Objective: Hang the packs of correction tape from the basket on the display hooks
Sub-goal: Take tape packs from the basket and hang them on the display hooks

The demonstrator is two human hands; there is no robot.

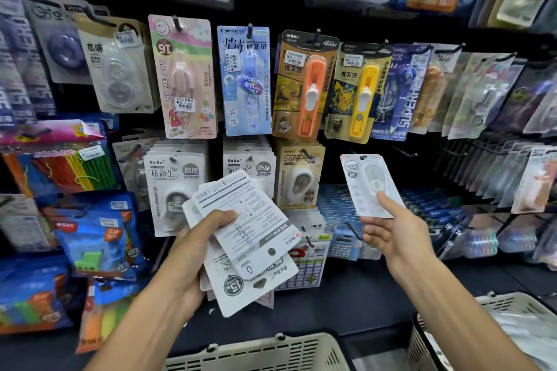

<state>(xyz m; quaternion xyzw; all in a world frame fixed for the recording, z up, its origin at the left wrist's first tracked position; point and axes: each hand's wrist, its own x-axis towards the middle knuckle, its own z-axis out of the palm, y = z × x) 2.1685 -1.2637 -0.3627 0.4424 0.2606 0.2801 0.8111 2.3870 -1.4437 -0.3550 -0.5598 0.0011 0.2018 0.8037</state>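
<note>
We face a black display wall of stationery on hooks. Our left hand [196, 245] grips a fan of packs [244, 238], thumb on top, their printed white backs toward us; we read "BoBo", "15M" and "20M" upside down on them. Our right hand [388, 229] pinches a single pack [369, 185] by its lower edge, thumb on the front, and holds it upright with its hang hole level with a bare hook [405, 151]; we cannot tell whether they touch.

Upper row, left to right: a pink card [185, 78] marked "MY MELODY", a blue card [245, 81], an orange card [303, 87] with an orange tool, a yellow card [355, 93] showing a Pikachu drawing, and a purple card [398, 93] reading "SUPERHERO" in part. Several carry white price stickers, their figures too small to read.

Lower row: white "BoBo" packs [173, 187] hang just behind the fan, which covers part of a second "BoBo" stack [250, 164]. Beside these hangs a tan "BoBo" pack [300, 175].

At far left we see blue bags [96, 238] and coloured sticks [60, 169]. Blue calculators [342, 245] lie between our hands. A beige basket [262, 352] sits at the bottom edge; a second basket [488, 328] at lower right holds more packs.
</note>
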